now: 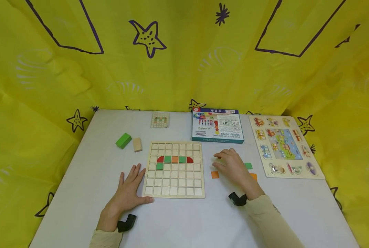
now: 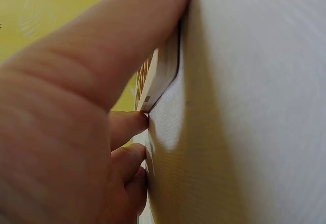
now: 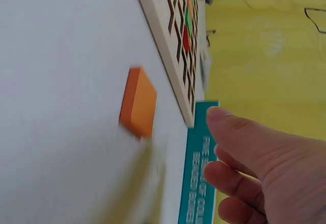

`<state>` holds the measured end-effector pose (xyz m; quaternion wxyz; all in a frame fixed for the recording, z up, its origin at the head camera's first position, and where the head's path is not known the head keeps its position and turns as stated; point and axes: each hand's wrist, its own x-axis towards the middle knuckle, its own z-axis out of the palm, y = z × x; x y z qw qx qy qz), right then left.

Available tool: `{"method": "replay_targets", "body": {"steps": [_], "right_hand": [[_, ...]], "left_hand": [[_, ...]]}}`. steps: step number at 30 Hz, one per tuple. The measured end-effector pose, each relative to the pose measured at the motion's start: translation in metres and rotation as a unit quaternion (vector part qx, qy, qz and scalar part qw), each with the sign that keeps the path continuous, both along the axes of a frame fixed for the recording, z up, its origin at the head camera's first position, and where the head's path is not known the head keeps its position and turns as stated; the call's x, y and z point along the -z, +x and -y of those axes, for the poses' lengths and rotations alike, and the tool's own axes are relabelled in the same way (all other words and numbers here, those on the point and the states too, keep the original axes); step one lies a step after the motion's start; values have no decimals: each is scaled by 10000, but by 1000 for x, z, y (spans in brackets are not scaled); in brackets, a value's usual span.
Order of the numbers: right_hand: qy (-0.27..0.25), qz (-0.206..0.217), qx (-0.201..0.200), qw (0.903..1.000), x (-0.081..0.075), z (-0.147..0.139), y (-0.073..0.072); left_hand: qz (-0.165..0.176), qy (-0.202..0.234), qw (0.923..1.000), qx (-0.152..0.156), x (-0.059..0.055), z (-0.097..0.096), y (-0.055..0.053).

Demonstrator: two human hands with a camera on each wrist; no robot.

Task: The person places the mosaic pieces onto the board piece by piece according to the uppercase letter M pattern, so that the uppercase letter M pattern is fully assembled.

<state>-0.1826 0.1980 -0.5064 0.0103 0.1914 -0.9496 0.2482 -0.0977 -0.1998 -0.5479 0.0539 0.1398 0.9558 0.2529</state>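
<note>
A square wooden grid board (image 1: 176,203) lies on the white table, its point region edged by a pale frame. Red rounded pieces (image 1: 189,160), green square tiles (image 1: 159,166) and an orange square tile (image 1: 175,159) sit in its upper cells. My left hand (image 1: 125,193) rests with spread fingers along the board's left edge, its thumb at the near left corner. To the right of the board, my right hand (image 1: 232,167) hovers over the table, fingers loosely bent and thumb apart from them. A loose orange tile (image 3: 139,103) lies near it.
Another green tile (image 1: 248,166) and an orange piece (image 1: 253,176) lie by the right wrist. Behind the board are a green block (image 1: 123,141), a plain wooden block (image 1: 137,144), a pattern card (image 1: 160,120) and a flat box (image 1: 218,125). A picture puzzle (image 1: 286,144) lies far right.
</note>
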Motion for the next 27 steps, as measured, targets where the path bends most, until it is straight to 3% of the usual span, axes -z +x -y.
{"method": "replay_targets", "body": {"steps": [10, 27], "right_hand": [[413, 139, 297, 9986, 2, -35, -4], [474, 138, 399, 9980, 10, -48, 3]], "left_hand": [[-31, 45, 10000, -4, -1, 0, 0], [45, 15, 10000, 7, -2, 0, 1]]}}
